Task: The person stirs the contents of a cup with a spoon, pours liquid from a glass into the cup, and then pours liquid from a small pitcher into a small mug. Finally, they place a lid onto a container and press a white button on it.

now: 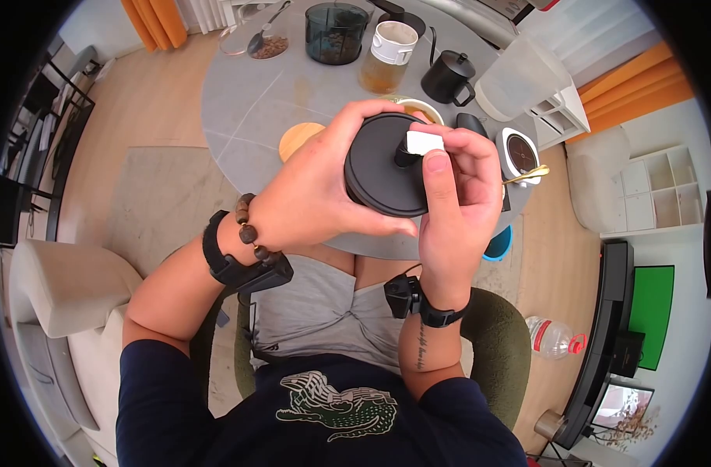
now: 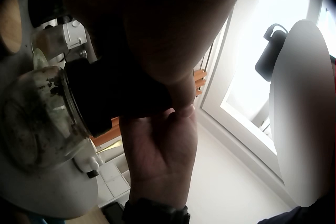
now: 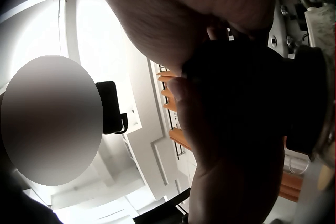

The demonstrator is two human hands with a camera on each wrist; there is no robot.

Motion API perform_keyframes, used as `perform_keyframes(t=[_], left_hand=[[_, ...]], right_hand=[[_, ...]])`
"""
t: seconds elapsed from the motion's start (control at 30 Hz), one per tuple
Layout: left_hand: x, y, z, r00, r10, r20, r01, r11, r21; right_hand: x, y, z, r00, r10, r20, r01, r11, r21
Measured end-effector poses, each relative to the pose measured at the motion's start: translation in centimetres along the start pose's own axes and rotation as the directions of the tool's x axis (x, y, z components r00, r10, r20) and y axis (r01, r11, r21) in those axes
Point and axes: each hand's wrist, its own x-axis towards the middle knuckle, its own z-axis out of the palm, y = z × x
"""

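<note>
In the head view my left hand [image 1: 308, 191] grips the side of a round black device [image 1: 382, 175], its thumb along the near edge. A short black stub [image 1: 404, 154] stands on the flat top. My right hand [image 1: 460, 191] pinches a small white block [image 1: 424, 143] beside that stub, between thumb and fingers. Seen from the left wrist, the device's dark collar [image 2: 86, 98] meets the mouth of a clear glass jar [image 2: 31, 124] with dark bits on its wall. The right wrist view shows the black body [image 3: 236, 92] in deep shadow; the fingers there partly hide it.
On the grey table [image 1: 246, 117] are a round wooden board [image 1: 301, 140], a dark tinted container [image 1: 334, 35], a glass vessel of amber liquid [image 1: 382, 74], a black kettle [image 1: 449, 76], and a white device with a round dark face [image 1: 519, 153]. A plastic bottle [image 1: 554, 337] lies on the floor.
</note>
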Motion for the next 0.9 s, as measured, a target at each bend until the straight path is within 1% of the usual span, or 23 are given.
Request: perform_keyframes(t=[0.03,0.1,0.13,0.2,0.23,0.3,0.33,0.37,0.43,0.47,0.6,0.9], left_hand=[[0.0,0.0,0.0,1.000,-0.009,0.002,0.009,1.000,-0.001],[0.0,0.0,0.0,1.000,-0.001,-0.001,0.001,1.000,0.008],[0.0,0.0,0.0,1.000,0.005,-0.004,-0.005,1.000,0.017],[0.0,-0.1,0.0,1.000,0.004,0.001,-0.004,1.000,0.011],[0.0,-0.2,0.0,1.000,0.001,0.004,-0.001,1.000,0.008],[0.0,-0.1,0.2,1.000,0.018,0.001,-0.018,1.000,0.009],[0.0,-0.1,0.2,0.999,0.034,-0.005,-0.034,0.999,0.016],[0.0,-0.1,0.3,0.999,0.039,-0.005,-0.039,0.999,0.008],[0.0,-0.1,0.3,1.000,0.005,0.000,-0.005,1.000,-0.027],[0.0,-0.2,0.3,1.000,0.009,0.000,-0.009,0.999,-0.032],[0.0,-0.2,0.2,1.000,0.020,0.001,-0.020,0.999,-0.025],[0.0,0.1,0.2,1.000,0.014,0.001,-0.014,1.000,-0.015]], right_hand=[[0.1,0.1,0.0,1.000,0.000,-0.001,0.000,1.000,-0.001],[0.3,0.3,0.1,0.995,-0.087,-0.038,0.086,0.995,-0.041],[0.3,0.1,0.1,0.995,-0.089,-0.039,0.088,0.995,-0.044],[0.3,-0.5,-0.2,0.989,-0.103,-0.107,0.094,0.992,-0.081],[0.2,-0.7,-0.2,0.989,-0.104,-0.108,0.095,0.992,-0.087],[0.0,-0.9,-0.2,0.966,-0.190,-0.176,0.156,0.969,-0.191],[0.1,-1.1,-0.2,0.953,-0.242,-0.183,0.192,0.947,-0.256],[0.1,-1.4,-0.2,0.952,-0.246,-0.181,0.194,0.945,-0.264],[0.1,-2.0,0.0,0.935,-0.311,-0.171,0.246,0.915,-0.320],[0.0,-2.3,0.4,0.931,-0.311,-0.194,0.244,0.920,-0.305],[-0.3,-3.2,0.7,0.937,-0.283,-0.205,0.223,0.935,-0.275],[-0.4,-3.6,1.0,0.930,-0.321,-0.179,0.280,0.934,-0.222]])
